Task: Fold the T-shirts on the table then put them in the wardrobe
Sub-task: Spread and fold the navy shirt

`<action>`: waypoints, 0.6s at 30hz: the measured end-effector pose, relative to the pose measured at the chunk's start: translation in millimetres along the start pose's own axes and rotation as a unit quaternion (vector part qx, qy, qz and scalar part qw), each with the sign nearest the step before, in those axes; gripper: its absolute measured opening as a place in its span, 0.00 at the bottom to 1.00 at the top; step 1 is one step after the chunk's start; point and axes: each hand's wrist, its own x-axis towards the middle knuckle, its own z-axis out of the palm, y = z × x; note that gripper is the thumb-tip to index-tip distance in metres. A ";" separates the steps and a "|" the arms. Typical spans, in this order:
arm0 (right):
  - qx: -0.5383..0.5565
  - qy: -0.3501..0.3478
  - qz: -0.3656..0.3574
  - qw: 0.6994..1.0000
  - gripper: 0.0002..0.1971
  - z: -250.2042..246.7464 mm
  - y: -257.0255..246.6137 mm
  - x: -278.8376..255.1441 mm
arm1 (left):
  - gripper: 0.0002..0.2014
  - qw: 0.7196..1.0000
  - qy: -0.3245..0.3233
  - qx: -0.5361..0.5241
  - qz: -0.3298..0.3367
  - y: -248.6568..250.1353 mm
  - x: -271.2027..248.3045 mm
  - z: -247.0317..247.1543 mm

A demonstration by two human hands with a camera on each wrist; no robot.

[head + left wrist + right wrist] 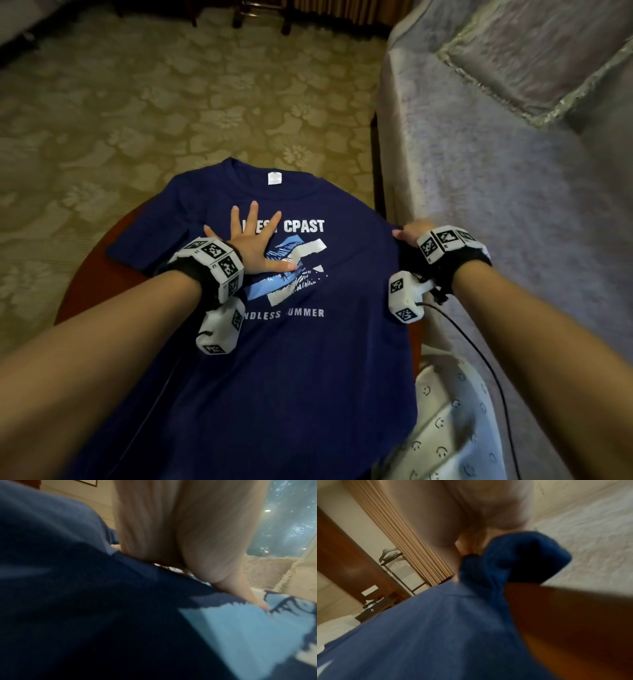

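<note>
A navy T-shirt [342, 342] with a white and light-blue print lies face up, spread over a round reddish-brown table [89, 274]. My left hand [251, 245] lies flat on the chest print, fingers spread and straight; in the left wrist view the palm [171, 527] presses the cloth [85, 615]. At the shirt's right edge, my right hand [409, 233] grips the right sleeve. The right wrist view shows the bunched blue sleeve [513, 561] held in the fingers [467, 547].
A bed or sofa with a pale lilac cover [496, 205] stands close on the right, touching the table's side. Floral beige carpet [137, 102] stretches beyond the table. A white smiley-print garment [452, 428] shows at lower right. A cable [479, 359] runs from my right wrist.
</note>
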 end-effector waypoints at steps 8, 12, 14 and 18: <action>0.112 0.116 0.008 0.987 0.15 -35.7 8.2 -19.0 | 0.42 0.994 0.086 -0.067 0.028 17.2 -9.5 0.4; 0.137 0.174 -0.070 0.973 0.16 -55.2 -40.7 -68.1 | 0.25 0.969 0.225 -0.103 0.019 -31.4 -25.7 -6.1; 0.203 0.187 -0.136 0.951 0.06 -50.3 -73.9 -95.1 | 0.23 0.970 0.237 -0.053 0.010 -68.0 -32.6 -6.7; 0.238 0.194 -0.263 0.915 0.03 -8.4 -157.2 -152.8 | 0.30 0.980 0.179 -0.082 0.026 -124.6 -51.3 -8.0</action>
